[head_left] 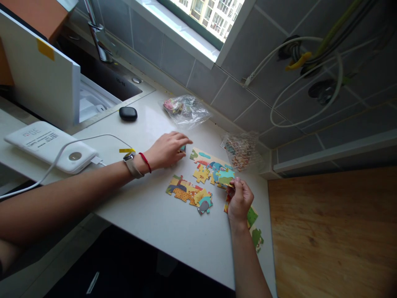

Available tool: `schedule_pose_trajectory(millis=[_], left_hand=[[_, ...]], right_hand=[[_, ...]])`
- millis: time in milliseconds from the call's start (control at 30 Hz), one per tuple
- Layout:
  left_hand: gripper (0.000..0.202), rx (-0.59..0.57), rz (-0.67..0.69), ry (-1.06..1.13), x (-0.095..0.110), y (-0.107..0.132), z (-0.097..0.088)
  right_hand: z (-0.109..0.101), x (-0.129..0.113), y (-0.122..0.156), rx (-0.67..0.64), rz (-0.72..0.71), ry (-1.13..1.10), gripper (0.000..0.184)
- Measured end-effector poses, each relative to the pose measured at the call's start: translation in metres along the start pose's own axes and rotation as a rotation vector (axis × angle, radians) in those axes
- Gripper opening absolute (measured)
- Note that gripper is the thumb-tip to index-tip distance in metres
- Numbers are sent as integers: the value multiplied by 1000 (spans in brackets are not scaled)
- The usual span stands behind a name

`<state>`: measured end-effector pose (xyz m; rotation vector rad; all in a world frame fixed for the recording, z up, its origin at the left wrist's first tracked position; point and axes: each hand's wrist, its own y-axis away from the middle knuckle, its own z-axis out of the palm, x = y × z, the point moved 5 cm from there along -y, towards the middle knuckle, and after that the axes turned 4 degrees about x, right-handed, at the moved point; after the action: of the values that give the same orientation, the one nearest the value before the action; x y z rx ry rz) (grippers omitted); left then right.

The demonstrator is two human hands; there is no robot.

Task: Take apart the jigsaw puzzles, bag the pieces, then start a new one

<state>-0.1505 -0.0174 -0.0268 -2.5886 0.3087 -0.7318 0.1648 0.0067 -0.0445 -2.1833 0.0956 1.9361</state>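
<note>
On the white counter lie joined clusters of a colourful jigsaw puzzle: one cluster at the far side and another nearer me. My left hand, with a watch and a red string on the wrist, rests fingers curled on a small puzzle piece beside the far cluster. My right hand pinches a puzzle piece at the far cluster's right edge. More joined pieces lie partly hidden under that hand.
Two clear plastic bags of puzzle pieces lie by the tiled wall. A black case sits near the sink. A white power bank with a cable is at left. The counter's edge drops to a wooden floor at right.
</note>
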Motion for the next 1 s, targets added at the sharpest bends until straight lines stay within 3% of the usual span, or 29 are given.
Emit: schedule_pose_trajectory(millis=[67,167,367,500,667,800,900,1000], left_hand=[[59,31,-132,-81,-23,1,-2],[68,6,-176,-123,-38,4,1],[62,20,-176,-47,-21,-2,-8],[58,73,-60,79,0,-8,-17],[66,28,31,311,14,-6,-9],[66,-177,178,350,31,3,6],[49,-350,373,385,51,13,13],[45,-375,436,389,59,15,10]], right_hand=[[1,-1,1,-10,-1,14,46],[3,-2,1,-21,0,29,46],[3,-3,2,-30,-9,18,44],[3,-2,3,-30,3,16,43],[3,-1,3,-46,8,11,42],[2,1,2,-40,8,19,41],[2,1,1,-41,10,27,43],[2,0,2,-38,8,22,43]])
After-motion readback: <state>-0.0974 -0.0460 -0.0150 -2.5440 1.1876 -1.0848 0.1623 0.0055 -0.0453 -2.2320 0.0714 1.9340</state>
